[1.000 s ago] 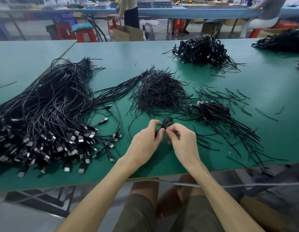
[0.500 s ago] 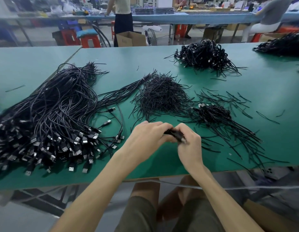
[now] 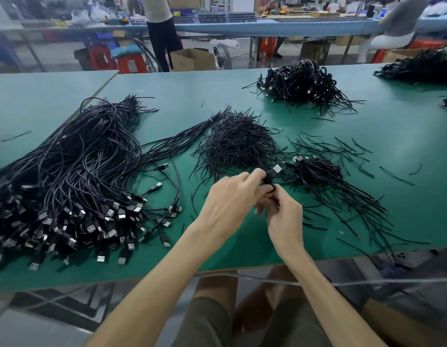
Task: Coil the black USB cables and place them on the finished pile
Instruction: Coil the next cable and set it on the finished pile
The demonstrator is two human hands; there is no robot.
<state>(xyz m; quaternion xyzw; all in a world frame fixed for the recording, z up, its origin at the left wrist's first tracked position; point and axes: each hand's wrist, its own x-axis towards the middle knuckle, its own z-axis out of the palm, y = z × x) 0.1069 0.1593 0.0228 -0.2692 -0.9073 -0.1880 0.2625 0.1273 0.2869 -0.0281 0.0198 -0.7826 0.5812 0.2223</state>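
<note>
Both my hands hold one small coiled black USB cable (image 3: pixel 272 177) just above the green table (image 3: pixel 405 146). My left hand (image 3: pixel 232 199) pinches the coil from the left, and its silver plug sticks up past my fingertips. My right hand (image 3: pixel 282 216) grips the coil's lower part from below. A big heap of loose USB cables (image 3: pixel 67 186) lies at the left, plugs toward me. A small pile of coiled cables (image 3: pixel 315 169) sits just right of my hands. A larger pile of coiled cables (image 3: pixel 302 83) lies far back.
A mound of thin black twist ties (image 3: pixel 237 144) lies behind my hands, with stray ties (image 3: pixel 355 211) spread to the right. Another cable heap (image 3: pixel 423 67) is at the far right. The table's front edge runs below my wrists. People and benches stand behind.
The coil has been turned between my fingers, so its plug now points up and to the right. My hands have shifted slightly right, toward the small pile.
</note>
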